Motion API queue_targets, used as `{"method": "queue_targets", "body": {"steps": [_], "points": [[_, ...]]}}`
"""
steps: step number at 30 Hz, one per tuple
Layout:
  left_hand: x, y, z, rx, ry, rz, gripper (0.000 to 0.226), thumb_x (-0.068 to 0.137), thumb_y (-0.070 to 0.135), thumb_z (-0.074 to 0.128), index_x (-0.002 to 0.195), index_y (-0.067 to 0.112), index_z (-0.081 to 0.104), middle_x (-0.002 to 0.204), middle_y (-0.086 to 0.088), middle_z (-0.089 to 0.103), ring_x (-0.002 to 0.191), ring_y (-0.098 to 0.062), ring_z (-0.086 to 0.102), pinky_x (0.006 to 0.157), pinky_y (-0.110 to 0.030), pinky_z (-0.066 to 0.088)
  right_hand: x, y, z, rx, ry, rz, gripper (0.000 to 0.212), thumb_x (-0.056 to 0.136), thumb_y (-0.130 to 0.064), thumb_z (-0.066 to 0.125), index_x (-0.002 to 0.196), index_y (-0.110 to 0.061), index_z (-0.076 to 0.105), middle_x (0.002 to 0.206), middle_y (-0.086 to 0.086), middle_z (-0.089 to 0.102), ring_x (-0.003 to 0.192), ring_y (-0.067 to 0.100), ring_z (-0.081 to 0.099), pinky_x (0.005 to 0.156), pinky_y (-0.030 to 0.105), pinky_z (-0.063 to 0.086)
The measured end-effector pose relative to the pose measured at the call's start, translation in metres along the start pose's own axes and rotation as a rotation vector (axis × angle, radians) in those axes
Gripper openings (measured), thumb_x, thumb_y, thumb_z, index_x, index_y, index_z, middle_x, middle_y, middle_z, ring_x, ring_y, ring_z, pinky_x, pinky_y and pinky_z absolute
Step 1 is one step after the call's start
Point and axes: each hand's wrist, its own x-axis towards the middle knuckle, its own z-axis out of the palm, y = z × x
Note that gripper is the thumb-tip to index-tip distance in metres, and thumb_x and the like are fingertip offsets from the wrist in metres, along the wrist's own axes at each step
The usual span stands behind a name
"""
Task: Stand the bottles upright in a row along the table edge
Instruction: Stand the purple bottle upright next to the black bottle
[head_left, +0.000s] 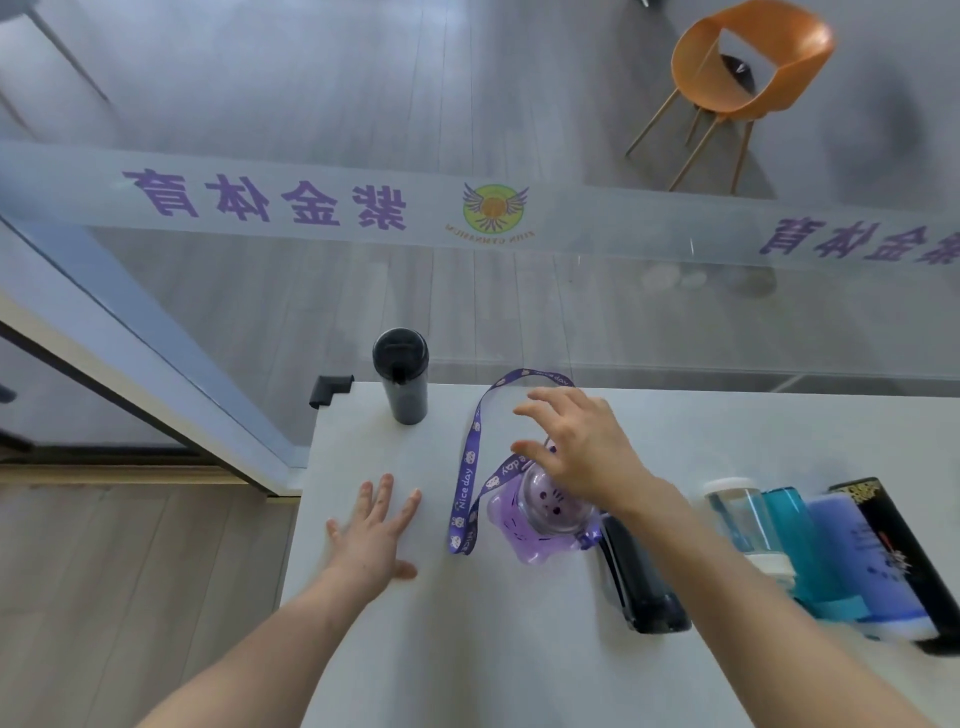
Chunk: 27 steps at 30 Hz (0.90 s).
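One black bottle (401, 376) upright, vertical.

Orange chair (748, 67) behind glass partition (311, 208); black corner guard (328, 391).

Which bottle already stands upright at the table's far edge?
The black bottle near the far-left corner; the purple bottle sits mid-table, the others lie clustered on the right.
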Motion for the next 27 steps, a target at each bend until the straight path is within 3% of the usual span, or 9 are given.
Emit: {"method": "queue_targets", "body": {"steps": [3, 6, 8, 12, 16, 19, 23, 27], "points": [[0.0, 0.0, 0.001, -0.001, 0.0, -0.003, 0.117, 0.086, 0.057, 0.073, 0.154, 0.05, -0.022, 0.161, 0.004, -0.039, 0.152, -0.027, -0.028, 0.114, -0.072, 0.018, -0.039, -0.014, 0.016, -0.075, 0.085, 0.173, 0.083, 0.077, -0.089, 0.049, 0.136, -0.031, 0.057, 0.148, 0.006, 0.051, 0.139, 0.027, 0.044, 0.108, 0.051, 0.038], [0.0, 0.002, -0.001, 0.007, -0.002, -0.004, 0.115, 0.087, 0.057, 0.072, 0.154, 0.049, -0.022, 0.161, 0.004, -0.039, 0.152, -0.027, -0.028, 0.114, -0.072, 0.018, -0.051, -0.019, 0.033, -0.07, -0.03, 0.23, 0.095, 0.071, -0.095, 0.042, 0.144, -0.034, 0.049, 0.16, 0.013, 0.038, 0.153, 0.034, 0.024, 0.121, 0.06, 0.019], [-0.002, 0.002, -0.002, -0.002, -0.003, -0.003, 0.115, 0.087, 0.056, 0.072, 0.155, 0.049, -0.02, 0.161, 0.004, -0.039, 0.152, -0.027, -0.028, 0.114, -0.072, 0.017, -0.043, -0.014, 0.034, 0.015, -0.061, 0.156, 0.09, 0.073, -0.088, 0.048, 0.145, -0.033, 0.048, 0.163, 0.015, 0.032, 0.156, 0.034, 0.015, 0.123, 0.062, 0.011], [-0.006, 0.004, -0.005, -0.02, -0.008, 0.002, 0.113, 0.088, 0.055, 0.072, 0.156, 0.048, -0.018, 0.162, 0.004, -0.038, 0.152, -0.026, -0.028, 0.115, -0.072, 0.016, -0.024, 0.005, 0.028, 0.199, -0.127, -0.139, 0.077, 0.076, -0.065, 0.074, 0.141, -0.029, 0.055, 0.167, 0.01, 0.026, 0.159, 0.025, 0.006, 0.125, 0.052, 0.02], [-0.009, 0.004, -0.007, -0.03, -0.004, 0.009, 0.111, 0.089, 0.053, 0.072, 0.156, 0.049, -0.017, 0.163, 0.004, -0.037, 0.152, -0.026, -0.028, 0.114, -0.072, 0.016, -0.014, 0.011, 0.015, -0.027, -0.153, -0.26, 0.086, 0.077, -0.076, 0.064, 0.148, -0.033, 0.046, 0.17, 0.006, 0.018, 0.159, 0.023, 0.002, 0.128, 0.046, 0.01], [-0.009, 0.003, -0.006, -0.036, -0.001, 0.01, 0.112, 0.088, 0.053, 0.072, 0.156, 0.049, -0.017, 0.162, 0.004, -0.037, 0.152, -0.026, -0.028, 0.114, -0.072, 0.016, -0.031, 0.003, 0.014, -0.107, -0.026, -0.172, 0.097, 0.075, -0.08, 0.062, 0.154, -0.028, 0.04, 0.167, 0.01, 0.025, 0.156, 0.03, 0.017, 0.124, 0.05, 0.021], [-0.007, 0.003, -0.004, -0.029, 0.009, 0.006, 0.113, 0.088, 0.054, 0.072, 0.155, 0.05, -0.018, 0.162, 0.004, -0.038, 0.152, -0.026, -0.028, 0.115, -0.072, 0.017, -0.065, -0.013, 0.033, 0.007, 0.199, 0.038, 0.09, 0.076, -0.06, 0.08, 0.149, -0.017, 0.049, 0.146, 0.01, 0.05, 0.131, 0.032, 0.049, 0.104, 0.046, 0.05], [-0.008, 0.005, -0.005, -0.039, 0.011, -0.002, 0.112, 0.088, 0.051, 0.073, 0.156, 0.05, -0.016, 0.163, 0.004, -0.037, 0.153, -0.026, -0.027, 0.115, -0.071, 0.017, -0.063, -0.02, 0.043, 0.135, 0.235, 0.053, 0.084, 0.078, -0.034, 0.089, 0.149, -0.011, 0.051, 0.151, 0.012, 0.05, 0.136, 0.034, 0.049, 0.112, 0.044, 0.046]]}}
